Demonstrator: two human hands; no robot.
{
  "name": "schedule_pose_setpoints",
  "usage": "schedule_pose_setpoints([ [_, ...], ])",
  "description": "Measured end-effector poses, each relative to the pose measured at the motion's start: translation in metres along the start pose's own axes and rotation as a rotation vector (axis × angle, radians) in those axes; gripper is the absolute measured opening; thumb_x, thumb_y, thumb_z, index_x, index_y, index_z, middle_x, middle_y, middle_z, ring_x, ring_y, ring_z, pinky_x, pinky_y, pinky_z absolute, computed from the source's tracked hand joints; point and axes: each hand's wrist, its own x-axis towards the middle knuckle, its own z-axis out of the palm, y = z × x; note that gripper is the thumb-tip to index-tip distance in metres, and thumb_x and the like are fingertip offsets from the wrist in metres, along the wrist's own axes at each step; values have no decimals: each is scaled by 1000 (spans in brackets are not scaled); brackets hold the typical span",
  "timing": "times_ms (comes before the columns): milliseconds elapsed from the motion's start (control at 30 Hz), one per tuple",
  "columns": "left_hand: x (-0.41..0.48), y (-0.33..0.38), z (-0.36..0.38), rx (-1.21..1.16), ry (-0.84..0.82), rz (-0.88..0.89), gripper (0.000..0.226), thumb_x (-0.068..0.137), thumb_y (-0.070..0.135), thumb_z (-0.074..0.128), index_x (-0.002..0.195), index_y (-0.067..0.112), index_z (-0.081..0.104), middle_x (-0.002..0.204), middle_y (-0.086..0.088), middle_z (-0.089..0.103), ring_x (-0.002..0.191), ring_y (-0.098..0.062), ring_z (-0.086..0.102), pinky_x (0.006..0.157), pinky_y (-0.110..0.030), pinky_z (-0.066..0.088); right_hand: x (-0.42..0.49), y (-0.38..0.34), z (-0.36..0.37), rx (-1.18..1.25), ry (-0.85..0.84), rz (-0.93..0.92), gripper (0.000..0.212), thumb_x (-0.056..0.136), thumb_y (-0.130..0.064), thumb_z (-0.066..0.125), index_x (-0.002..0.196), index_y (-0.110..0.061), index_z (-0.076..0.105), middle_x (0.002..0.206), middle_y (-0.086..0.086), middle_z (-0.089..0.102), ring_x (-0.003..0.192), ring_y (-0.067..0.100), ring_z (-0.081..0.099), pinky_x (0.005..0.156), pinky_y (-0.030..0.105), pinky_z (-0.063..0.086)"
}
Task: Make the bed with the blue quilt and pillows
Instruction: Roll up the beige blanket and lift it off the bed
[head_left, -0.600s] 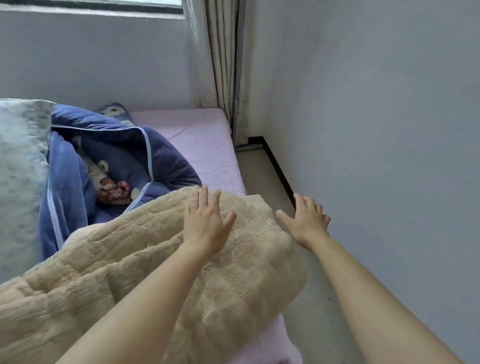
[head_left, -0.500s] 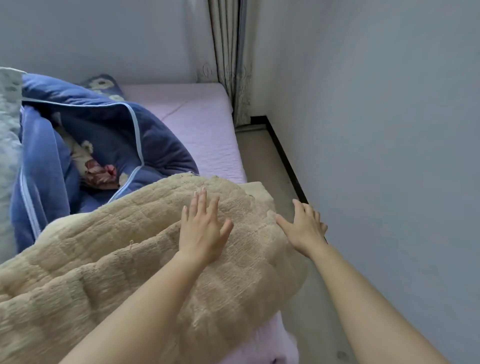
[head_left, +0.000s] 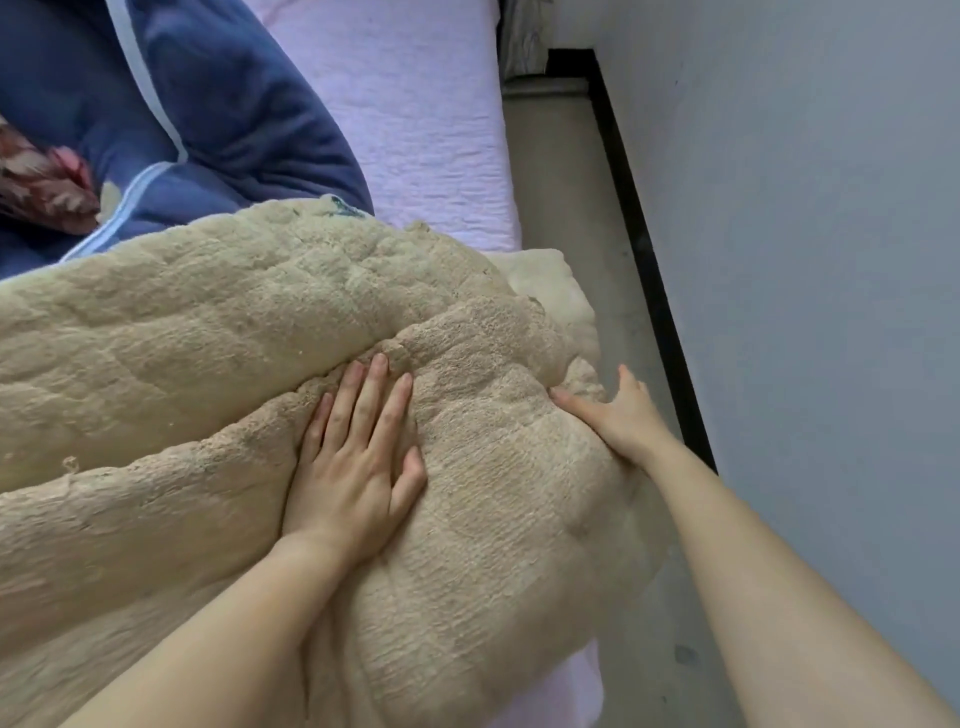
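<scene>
A: What lies across the bed?

B: A thick beige fleece blanket (head_left: 218, 374), bunched in deep folds, fills the near and left part of the view. It lies on a bed with a pale lilac sheet (head_left: 415, 119), and its right end hangs over the bed's edge.

A: Where are the hands?

B: The left hand (head_left: 353, 462) lies flat on top of the blanket, palm down, fingers stretched and slightly spread, nothing in its grip. The right hand (head_left: 621, 415) presses against the blanket's right end at the bed's edge, thumb on the fleece, fingers extended along the side. Its grip is wide too, closed on nothing that I can see.

A: And the blue quilt?

B: The blue quilt (head_left: 218, 109) sits crumpled at the upper left, beyond the blanket, with a light blue piped edge. The blanket overlaps its near edge. A dark red floral fabric (head_left: 41, 187) shows in its folds.

A: What is to the right?

B: A narrow strip of floor (head_left: 576, 218), then a grey wall (head_left: 805, 234) with a black skirting.
</scene>
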Motion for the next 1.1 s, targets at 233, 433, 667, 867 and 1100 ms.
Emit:
schedule_pose_setpoints([
  [233,19,-1,36,-63,159,32,70,81,40,40,147,16,36,157,-7,27,146,-20,14,119,-27,-7,58,19,30,340,-240,30,101,45,-70,81,127,-15,59,112,-5,70,101,13,66,83,24,48],
  [433,12,-5,36,-129,143,63,75,79,45,41,148,16,36,159,-5,24,145,-20,15,117,-26,-7,22,6,19,520,-327,-20,76,50,-57,85,114,-19,71,114,8,72,108,24,67,102,44,46],
  [667,-26,-36,-11,-345,71,69,73,83,48,32,152,25,25,160,12,2,146,-2,-8,114,-18,-16,-136,-75,10,223,-194,-252,47,63,-32,87,105,-17,71,98,-2,76,94,13,72,86,34,55],
  [867,-75,-88,-80,-532,-48,132,77,88,56,30,153,17,21,161,2,11,149,-17,4,122,-31,6,-275,-147,71,-221,226,-284,71,55,-50,75,111,-12,54,100,2,69,98,25,65,89,40,50],
  [1100,-198,-159,-142,-812,260,-442,35,87,13,60,122,16,65,134,-5,57,127,-21,50,106,-27,37,-384,-222,182,-665,497,-422,104,77,-49,65,144,9,12,133,21,48,120,35,48,100,50,30],
])
